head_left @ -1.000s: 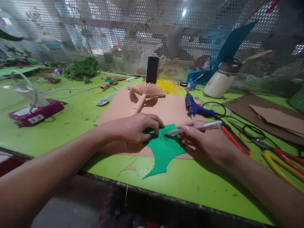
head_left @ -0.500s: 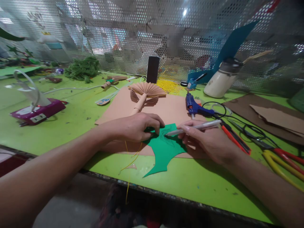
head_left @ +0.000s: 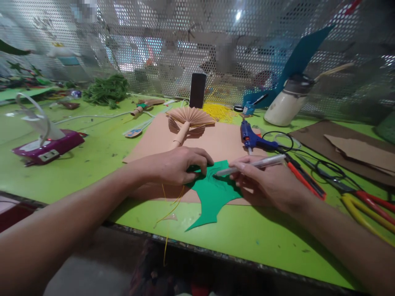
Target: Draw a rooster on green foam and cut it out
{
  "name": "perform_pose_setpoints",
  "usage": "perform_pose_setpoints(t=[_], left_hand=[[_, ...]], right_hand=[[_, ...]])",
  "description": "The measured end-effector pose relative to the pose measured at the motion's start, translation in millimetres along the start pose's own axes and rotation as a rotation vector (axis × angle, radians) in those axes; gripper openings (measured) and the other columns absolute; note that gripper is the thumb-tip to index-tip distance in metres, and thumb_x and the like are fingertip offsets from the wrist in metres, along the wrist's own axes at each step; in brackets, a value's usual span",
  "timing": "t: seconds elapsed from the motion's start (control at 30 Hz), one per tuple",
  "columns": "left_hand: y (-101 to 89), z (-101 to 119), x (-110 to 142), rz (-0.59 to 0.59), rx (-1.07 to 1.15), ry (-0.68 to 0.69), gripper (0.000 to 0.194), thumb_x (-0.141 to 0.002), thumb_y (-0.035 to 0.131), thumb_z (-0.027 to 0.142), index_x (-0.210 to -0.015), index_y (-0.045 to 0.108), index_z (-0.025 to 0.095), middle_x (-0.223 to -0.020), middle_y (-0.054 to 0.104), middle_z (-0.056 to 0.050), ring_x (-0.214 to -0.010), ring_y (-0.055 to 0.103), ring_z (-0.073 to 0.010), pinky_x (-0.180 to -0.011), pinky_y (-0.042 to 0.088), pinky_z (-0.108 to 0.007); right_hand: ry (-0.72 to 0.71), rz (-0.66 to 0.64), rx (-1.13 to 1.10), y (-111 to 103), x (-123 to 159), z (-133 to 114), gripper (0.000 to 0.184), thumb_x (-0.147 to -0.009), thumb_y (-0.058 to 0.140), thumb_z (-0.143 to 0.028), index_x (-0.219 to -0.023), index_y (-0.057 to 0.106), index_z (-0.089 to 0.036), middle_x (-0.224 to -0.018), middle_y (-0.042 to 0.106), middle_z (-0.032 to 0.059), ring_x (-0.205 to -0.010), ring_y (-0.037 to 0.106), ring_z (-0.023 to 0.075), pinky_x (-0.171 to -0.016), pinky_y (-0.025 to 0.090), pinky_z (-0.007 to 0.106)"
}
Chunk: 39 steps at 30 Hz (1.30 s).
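A piece of green craft sheet (head_left: pixel 212 203), cut with curved edges and a pointed tail, lies over tan sheets. Dark curved pen lines mark its upper part. My left hand (head_left: pixel 185 164) has its fingers curled on the upper left edge of the green sheet, gripping it; the thumb tip is partly hidden. In my right hand (head_left: pixel 262 181) is a pen (head_left: pixel 262 162) with a clear barrel, pinched between thumb and fingers, its tip at the drawn lines. Beyond my hands, a pleated tan paper fan shape (head_left: pixel 191 117) with a rolled stem rests on the tan sheet (head_left: pixel 222 142).
A blue glue gun (head_left: pixel 251 135), a red utility knife (head_left: pixel 305 179) and scissors (head_left: pixel 370 205) with red and yellow handles lie at right. Behind stand a phone (head_left: pixel 197 90) and a white bottle (head_left: pixel 285 102). A purple power strip (head_left: pixel 49 148) sits at left.
The pen tip has moved very slightly left, and the pen lines on the green sheet look a little denser. My left hand keeps its place.
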<state>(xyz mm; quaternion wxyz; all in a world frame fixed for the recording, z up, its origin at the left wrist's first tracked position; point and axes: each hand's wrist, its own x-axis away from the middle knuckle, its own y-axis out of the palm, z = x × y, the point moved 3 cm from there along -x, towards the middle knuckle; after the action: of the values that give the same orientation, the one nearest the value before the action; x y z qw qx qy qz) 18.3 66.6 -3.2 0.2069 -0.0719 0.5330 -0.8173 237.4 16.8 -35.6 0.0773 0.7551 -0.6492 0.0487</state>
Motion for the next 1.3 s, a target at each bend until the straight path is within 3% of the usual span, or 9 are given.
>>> perform_pose_setpoints(t=[0.33, 0.5, 0.73, 1.0, 1.2, 1.3], left_hand=[[-0.5, -1.5, 2.0, 0.000, 0.012, -0.005, 0.022, -0.080, 0.063, -0.001, -0.091, 0.070, 0.017, -0.130, 0.067, -0.012, -0.117, 0.066, -0.0235, -0.105, 0.051, -0.036], [-0.9, -1.4, 2.4, -0.012, 0.003, -0.048, 0.022, -0.083, 0.062, 0.001, -0.093, 0.072, 0.018, -0.131, 0.067, -0.010, -0.117, 0.067, -0.0236, -0.106, 0.051, -0.035], [-0.3, -1.8, 1.7, -0.009, 0.015, -0.042, 0.019, -0.081, 0.064, 0.000, -0.089, 0.070, 0.016, -0.131, 0.067, -0.011, -0.117, 0.066, -0.0246, -0.106, 0.050, -0.036], [0.4, -2.7, 1.5, -0.012, 0.011, -0.043, 0.022, -0.082, 0.063, 0.000, -0.094, 0.073, 0.016, -0.131, 0.067, -0.011, -0.118, 0.066, -0.0244, -0.106, 0.050, -0.037], [0.1, -2.1, 1.1, -0.016, 0.019, -0.054, 0.019, -0.082, 0.064, -0.001, -0.090, 0.070, 0.015, -0.132, 0.067, -0.011, -0.116, 0.066, -0.0246, -0.104, 0.050, -0.038], [0.2, -1.4, 1.1, -0.015, 0.020, -0.058, 0.021, -0.081, 0.063, -0.002, -0.091, 0.072, 0.015, -0.131, 0.067, -0.011, -0.116, 0.066, -0.0246, -0.105, 0.050, -0.038]], right_hand=[[0.000, -0.036, 0.051, -1.1, 0.9, -0.3, 0.024, -0.078, 0.083, -0.038, -0.067, 0.077, -0.018, -0.059, 0.070, 0.0022, -0.050, 0.056, 0.0103, -0.046, 0.038, 0.021], [-0.011, 0.021, 0.011, -0.3, -0.5, 1.9, 0.025, -0.071, 0.088, -0.045, -0.079, 0.079, -0.023, -0.071, 0.075, 0.0012, -0.061, 0.062, 0.0119, -0.056, 0.047, 0.022], [0.034, -0.033, 0.040, 2.7, 4.2, -2.8, 0.028, -0.072, 0.088, -0.042, -0.068, 0.075, -0.018, -0.061, 0.071, 0.0020, -0.052, 0.058, 0.0111, -0.050, 0.043, 0.023], [-0.009, -0.027, 0.013, 2.1, 1.7, -0.6, 0.026, -0.071, 0.088, -0.044, -0.076, 0.079, -0.020, -0.069, 0.074, 0.0005, -0.061, 0.062, 0.0106, -0.057, 0.046, 0.021], [0.018, -0.048, 0.043, 0.3, 3.2, -2.3, 0.025, -0.075, 0.085, -0.040, -0.069, 0.077, -0.017, -0.060, 0.070, 0.0018, -0.051, 0.057, 0.0103, -0.050, 0.042, 0.023], [-0.022, -0.012, 0.032, -1.6, 0.5, -1.5, 0.022, -0.074, 0.085, -0.040, -0.074, 0.078, -0.019, -0.063, 0.071, 0.0003, -0.056, 0.060, 0.0104, -0.052, 0.043, 0.022]])
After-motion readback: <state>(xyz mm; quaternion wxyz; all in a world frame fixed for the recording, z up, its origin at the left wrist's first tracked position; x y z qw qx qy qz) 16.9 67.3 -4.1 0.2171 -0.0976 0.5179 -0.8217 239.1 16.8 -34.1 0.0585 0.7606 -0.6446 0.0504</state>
